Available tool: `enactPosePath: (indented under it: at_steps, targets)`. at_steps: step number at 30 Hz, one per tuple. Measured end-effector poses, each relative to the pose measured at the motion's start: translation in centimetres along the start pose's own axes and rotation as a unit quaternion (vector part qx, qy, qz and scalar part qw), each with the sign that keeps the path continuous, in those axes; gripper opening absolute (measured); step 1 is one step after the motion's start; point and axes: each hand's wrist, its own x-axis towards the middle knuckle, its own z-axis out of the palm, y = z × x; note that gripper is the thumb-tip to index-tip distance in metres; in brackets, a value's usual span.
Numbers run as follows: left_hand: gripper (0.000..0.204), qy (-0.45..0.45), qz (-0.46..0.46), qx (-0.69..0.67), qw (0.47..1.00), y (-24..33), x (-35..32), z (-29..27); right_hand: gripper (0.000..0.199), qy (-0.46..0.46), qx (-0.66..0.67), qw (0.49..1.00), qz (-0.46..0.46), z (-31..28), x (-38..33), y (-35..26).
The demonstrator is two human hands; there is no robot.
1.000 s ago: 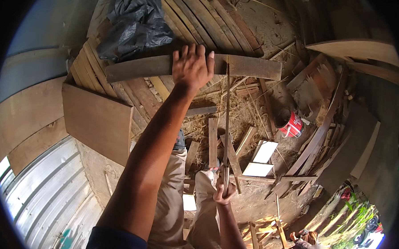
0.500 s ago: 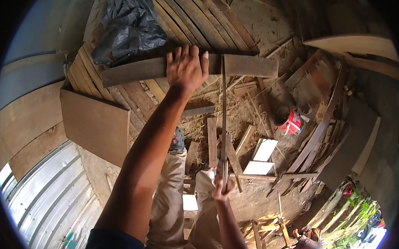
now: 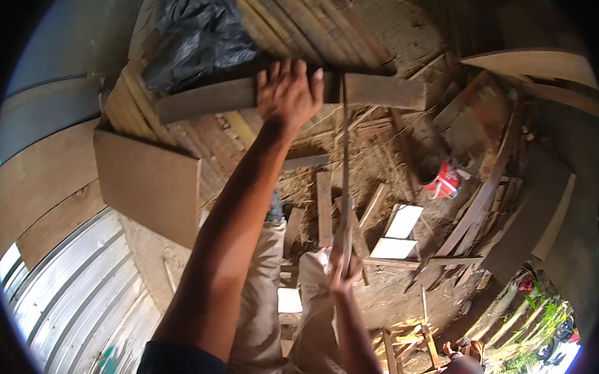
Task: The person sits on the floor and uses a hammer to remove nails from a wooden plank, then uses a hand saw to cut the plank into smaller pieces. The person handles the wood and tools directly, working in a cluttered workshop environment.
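Note:
A dark wooden plank lies crosswise over a stack of boards. My left hand grips it from above, its fingers reaching over the far edge and its thumb apart to the right. Closed around the handle end of a handsaw, my right hand is lower down, near my right knee. The long blade of the saw points away from me, seen nearly edge-on. Its far end meets the plank just right of my left hand, where a narrow dark line crosses the wood. The saw's handle is mostly hidden by my fingers.
Black plastic sheeting covers part of the stacked boards. A brown panel stands at left. Wood offcuts, white pieces and a red bucket lie ahead. Another person is at lower right.
My right hand and the saw have shifted slightly toward the plank. The view has moved a little, and my left hand stays on the plank, its fingers slightly more spread.

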Motion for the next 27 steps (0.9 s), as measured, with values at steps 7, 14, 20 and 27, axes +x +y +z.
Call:
enactPosePath:
  at_steps: [7,14,20,27]
  targets:
    - [0.033,0.052,0.033,0.014,0.998,-0.2,-0.1,0.4,0.032,0.021,-0.001,0.996,-0.084,6.4,10.4,3.5]
    - [0.036,0.002,0.014,0.035,0.999,0.0,-0.3,0.4,0.032,-0.001,-0.047,0.992,-0.119,0.1,-1.4,-0.5]
    - [0.034,0.054,0.028,0.02,0.998,-0.1,-0.2,0.6,0.027,-0.046,-0.067,0.993,-0.087,6.4,12.1,2.2]
    - [0.034,-0.005,0.003,0.035,0.999,0.4,0.1,-0.1,0.032,-0.034,-0.051,0.99,-0.127,0.5,-0.7,-3.2]
